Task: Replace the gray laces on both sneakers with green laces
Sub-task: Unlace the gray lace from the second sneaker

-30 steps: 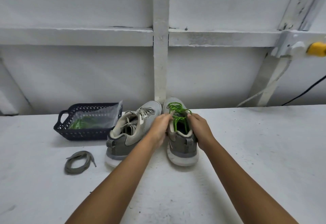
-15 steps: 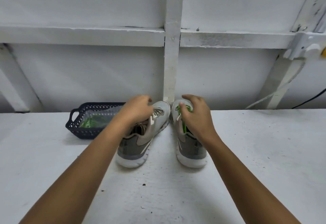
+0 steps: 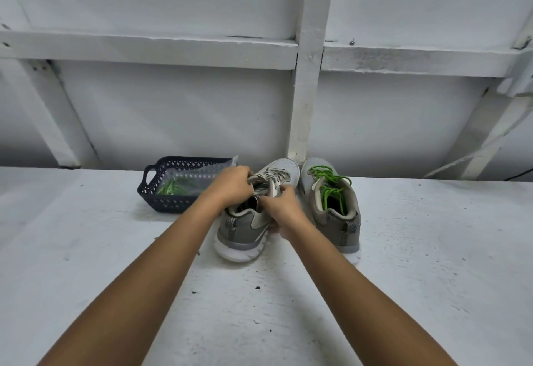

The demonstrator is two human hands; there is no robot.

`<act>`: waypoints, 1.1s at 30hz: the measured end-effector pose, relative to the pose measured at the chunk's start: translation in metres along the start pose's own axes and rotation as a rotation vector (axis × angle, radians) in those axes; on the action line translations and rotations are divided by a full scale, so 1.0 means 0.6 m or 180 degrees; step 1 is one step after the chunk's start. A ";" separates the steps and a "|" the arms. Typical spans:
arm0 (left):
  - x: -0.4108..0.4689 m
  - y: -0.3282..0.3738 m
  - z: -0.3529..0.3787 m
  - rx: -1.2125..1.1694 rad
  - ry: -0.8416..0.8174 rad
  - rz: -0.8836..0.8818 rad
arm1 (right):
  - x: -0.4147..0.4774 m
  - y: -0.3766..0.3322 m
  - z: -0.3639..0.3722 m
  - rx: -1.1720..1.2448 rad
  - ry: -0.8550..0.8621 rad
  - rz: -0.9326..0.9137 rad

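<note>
Two gray sneakers stand side by side on the white counter (image 3: 432,250), toes toward the wall. Both hands are at the left sneaker (image 3: 245,227), which is turned slightly on its sole and carries the gray laces (image 3: 274,176). The left hand (image 3: 230,184) reaches in from the left, its fingers (image 3: 245,174) curled tight on the gray laces at the top of the tongue. The right hand (image 3: 281,207) lies against the shoe's right side, its thumb and fingers pinched together on a pale strand of the same laces above the opening. Just beside it, the right sneaker (image 3: 343,221) is threaded with green laces (image 3: 328,181), loose at the top, and no hand touches it. Left of the shoes sits a dark basket (image 3: 167,204) holding a clear plastic bag (image 3: 196,176) with green strands inside.
</note>
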State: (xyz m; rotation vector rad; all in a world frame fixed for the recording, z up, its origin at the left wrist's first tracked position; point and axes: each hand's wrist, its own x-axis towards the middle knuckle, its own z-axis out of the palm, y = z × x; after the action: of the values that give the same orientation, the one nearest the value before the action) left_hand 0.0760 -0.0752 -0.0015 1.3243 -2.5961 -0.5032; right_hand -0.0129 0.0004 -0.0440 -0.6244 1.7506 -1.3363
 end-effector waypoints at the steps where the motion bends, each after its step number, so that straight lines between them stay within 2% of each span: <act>1: -0.007 0.003 -0.004 -0.0135 0.0028 -0.0002 | -0.007 -0.005 -0.004 0.0030 -0.0032 -0.0014; 7: -0.086 0.012 -0.029 -0.0845 0.0084 -0.0009 | -0.099 -0.023 -0.064 -0.0173 -0.0581 -0.0092; 13: -0.215 0.033 -0.018 -0.1474 0.0066 0.0204 | -0.191 -0.007 -0.114 -0.0385 -0.0790 -0.0256; 16: -0.258 0.038 -0.003 -0.1192 0.0041 0.0386 | -0.221 0.018 -0.122 -0.0450 -0.0833 -0.0287; 22: -0.284 0.040 0.013 -0.0112 -0.0128 0.0588 | -0.239 0.068 -0.124 -0.0457 -0.0725 -0.0419; 26: -0.283 0.054 0.022 0.0622 0.0018 0.0620 | -0.240 0.082 -0.124 -0.0378 -0.0664 -0.0580; 29: -0.284 0.052 0.024 0.0550 0.0234 0.0733 | -0.241 0.092 -0.121 -0.0465 -0.0533 -0.0643; 33: -0.282 0.039 0.018 -0.0280 0.0542 0.0696 | -0.242 0.107 -0.116 -0.0509 -0.0367 -0.0736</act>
State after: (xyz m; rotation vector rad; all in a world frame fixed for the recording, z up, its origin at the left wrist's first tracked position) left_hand 0.1543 0.0772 -0.0044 0.9945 -2.5066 -0.4412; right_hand 0.0124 0.1714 -0.0530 -0.9997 1.7421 -1.2927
